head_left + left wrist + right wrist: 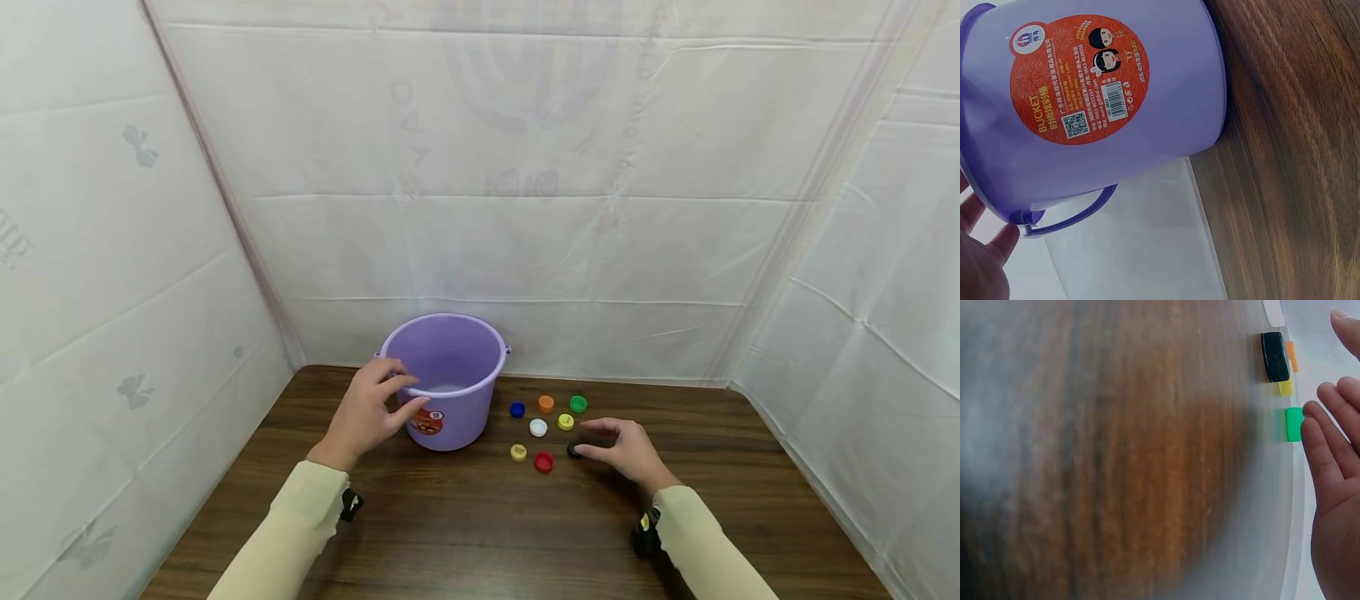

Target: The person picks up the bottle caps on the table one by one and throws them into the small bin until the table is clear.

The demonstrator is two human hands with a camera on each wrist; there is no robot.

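A purple bucket (459,421) with a red round label stands on the table. At its near left rim is my left hand (367,412), thumb and fingers spread apart; in the left wrist view the thumb overlaps the spot beside the handle hinge (1025,219). My right hand (626,450) hovers over a black bottle cap (573,449), fingers extended and thumb beside the cap. The right wrist view shows that black cap (1275,357) resting on the table, with a gap between thumb and fingers. A green cap (1294,424) lies behind it, near the fingertips.
Several more caps lie right of the bucket: blue (517,409), orange (546,404), green (577,404), yellow (566,422), white (537,427), pale yellow (518,452) and red (543,462). White sheeting (525,250) walls in the wooden table (480,533) at back and sides.
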